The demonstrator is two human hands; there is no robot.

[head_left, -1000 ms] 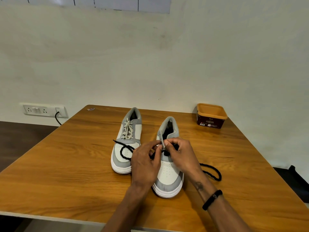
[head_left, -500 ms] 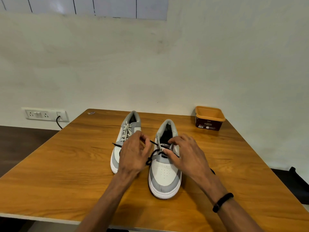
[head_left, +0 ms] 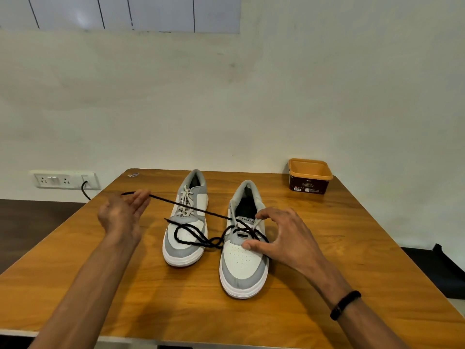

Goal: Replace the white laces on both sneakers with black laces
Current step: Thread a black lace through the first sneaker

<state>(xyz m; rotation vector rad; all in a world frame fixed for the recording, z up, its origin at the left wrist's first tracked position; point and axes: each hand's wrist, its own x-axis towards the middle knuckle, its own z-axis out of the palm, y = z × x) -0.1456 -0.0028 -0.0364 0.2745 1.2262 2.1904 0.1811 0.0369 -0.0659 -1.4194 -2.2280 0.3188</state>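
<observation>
The left hand pinches the black lace and holds it tight, away from the right sneaker. The right hand has its fingers spread on that shoe, holding nothing. The left sneaker, between the hands, has its white laces. A hard tug could pull the lace out of its holes or drag the shoe. Which holes it goes through is hard to see.

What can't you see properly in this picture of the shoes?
- Head view: small print on the brown tub is too tiny to read.
- The right hand covers part of the right sneaker.
- Where the black lace meets the left hand, fingers hide the grip.
</observation>
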